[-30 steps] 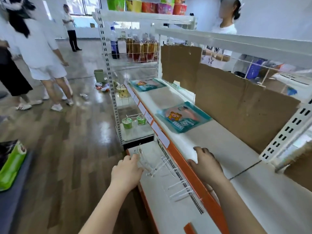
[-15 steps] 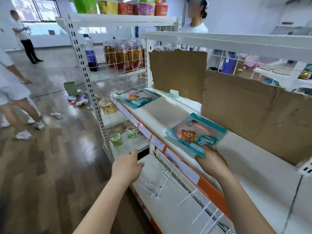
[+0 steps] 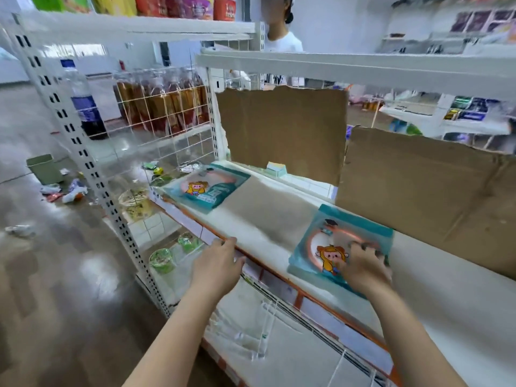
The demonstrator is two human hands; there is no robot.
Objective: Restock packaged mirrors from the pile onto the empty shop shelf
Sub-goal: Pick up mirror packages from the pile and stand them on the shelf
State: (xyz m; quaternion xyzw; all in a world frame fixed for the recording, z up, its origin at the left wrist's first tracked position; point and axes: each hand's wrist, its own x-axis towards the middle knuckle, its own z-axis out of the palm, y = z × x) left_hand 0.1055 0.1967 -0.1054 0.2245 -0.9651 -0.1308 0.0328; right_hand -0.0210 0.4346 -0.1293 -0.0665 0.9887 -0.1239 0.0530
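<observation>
Two teal packaged mirrors with a cartoon figure lie flat on the white shelf (image 3: 268,219). The near packaged mirror (image 3: 329,247) is under my right hand (image 3: 363,263), whose fingers rest spread on top of it; the frame is blurred. The far packaged mirror (image 3: 206,188) lies at the shelf's left end, untouched. My left hand (image 3: 217,263) hovers in front of the shelf's orange front edge (image 3: 268,270), fingers relaxed, holding nothing. The pile of mirrors is out of sight.
Torn cardboard sheets (image 3: 282,129) stand along the back of the shelf. A lower shelf (image 3: 279,344) with loose wire dividers lies below my arms. Bottles (image 3: 162,107) and green cups (image 3: 160,259) fill the neighbouring rack. A person (image 3: 282,37) stands behind the shelving. Litter lies on the floor.
My right hand went from the shelf's front edge up onto the near packaged mirror. My left hand rose from the lower shelf toward the orange edge. The view moved closer.
</observation>
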